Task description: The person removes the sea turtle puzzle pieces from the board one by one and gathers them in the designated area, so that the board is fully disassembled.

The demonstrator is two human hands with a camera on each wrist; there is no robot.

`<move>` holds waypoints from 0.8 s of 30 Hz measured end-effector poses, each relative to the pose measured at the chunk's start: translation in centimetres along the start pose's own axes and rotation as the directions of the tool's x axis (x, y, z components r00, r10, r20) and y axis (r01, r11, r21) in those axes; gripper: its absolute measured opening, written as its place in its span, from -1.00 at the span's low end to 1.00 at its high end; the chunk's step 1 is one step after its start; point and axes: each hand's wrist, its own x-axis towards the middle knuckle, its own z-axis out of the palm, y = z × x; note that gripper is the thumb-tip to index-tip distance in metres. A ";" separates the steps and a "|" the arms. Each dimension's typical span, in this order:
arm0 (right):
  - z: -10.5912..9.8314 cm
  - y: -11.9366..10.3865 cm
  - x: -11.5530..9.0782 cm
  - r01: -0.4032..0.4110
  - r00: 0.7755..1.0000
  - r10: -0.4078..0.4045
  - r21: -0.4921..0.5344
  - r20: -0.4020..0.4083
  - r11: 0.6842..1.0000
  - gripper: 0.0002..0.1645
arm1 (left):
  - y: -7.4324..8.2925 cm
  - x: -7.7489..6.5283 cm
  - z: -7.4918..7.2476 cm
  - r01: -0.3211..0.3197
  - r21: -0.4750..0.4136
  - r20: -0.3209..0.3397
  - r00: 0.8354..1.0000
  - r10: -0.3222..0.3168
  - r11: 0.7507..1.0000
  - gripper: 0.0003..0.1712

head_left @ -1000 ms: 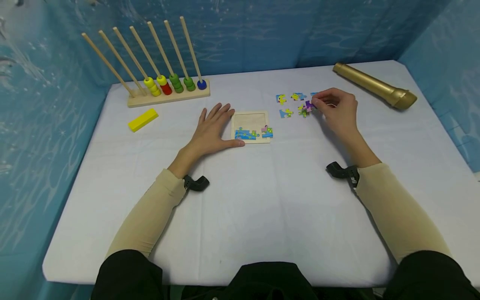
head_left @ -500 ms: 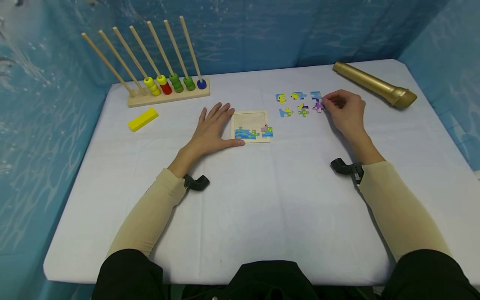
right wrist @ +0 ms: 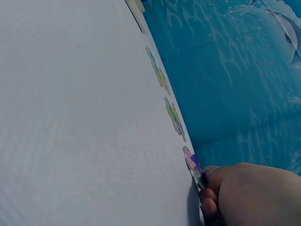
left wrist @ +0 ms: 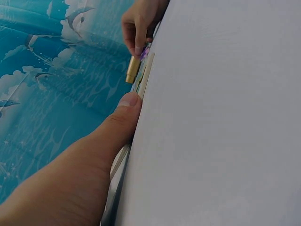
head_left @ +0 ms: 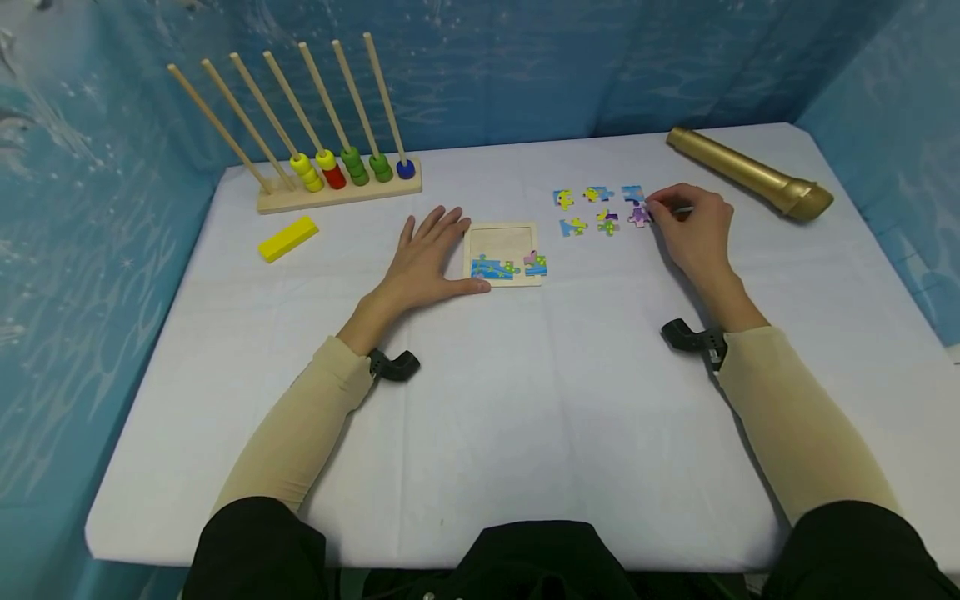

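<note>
A shallow wooden puzzle tray (head_left: 495, 237) holds blue jigsaw pieces (head_left: 491, 268) along its near side; another piece (head_left: 536, 264) overlaps the tray's right edge. My left hand (head_left: 426, 265) rests at the tray's left side, fingers spread and thumb along the near left corner; the thumb (left wrist: 123, 113) shows close in the left wrist view. To the right, my right hand (head_left: 693, 229) pinches a purple puzzle piece (head_left: 639, 215) between thumb and fingertips, low at the tablecloth. In the right wrist view the fingers cover one end of this purple piece (right wrist: 192, 160).
Several loose puzzle pieces (head_left: 573, 227) lie in two rows right of the tray. Behind stands a wooden bead rack (head_left: 337, 194) with tall pegs and coloured beads. A yellow block (head_left: 288, 239) lies before it. A gold microphone-shaped object (head_left: 750, 173) is at the back right.
My right hand has moved right with the purple piece, from over the neighbouring piece to the right end of the near row. Over the last half second little moves. The left hand stays put.
</note>
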 end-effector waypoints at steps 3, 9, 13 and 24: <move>0.0 -0.1 -0.1 0.014 1.000 -0.014 -0.012 0.009 1.000 -0.63 | 0.0 0.0 -0.1 -0.001 -0.002 0.001 1.000 0.001 1.000 0.30; 0.0 0.0 0.0 0.049 0.999 -0.050 -0.023 -0.013 0.999 -0.64 | 0.1 0.0 -0.1 -0.001 0.000 0.000 1.000 0.001 1.000 0.30; 0.3 -0.2 0.0 0.065 0.997 -0.065 -0.010 -0.044 0.998 -0.65 | 0.2 -0.1 -0.1 0.001 0.001 -0.001 1.000 -0.001 1.000 0.30; 3.2 -3.3 -1.2 0.181 0.982 -0.177 0.062 -0.061 0.982 -0.72 | 0.2 -0.1 -0.2 0.005 0.000 0.001 1.000 -0.005 1.000 0.30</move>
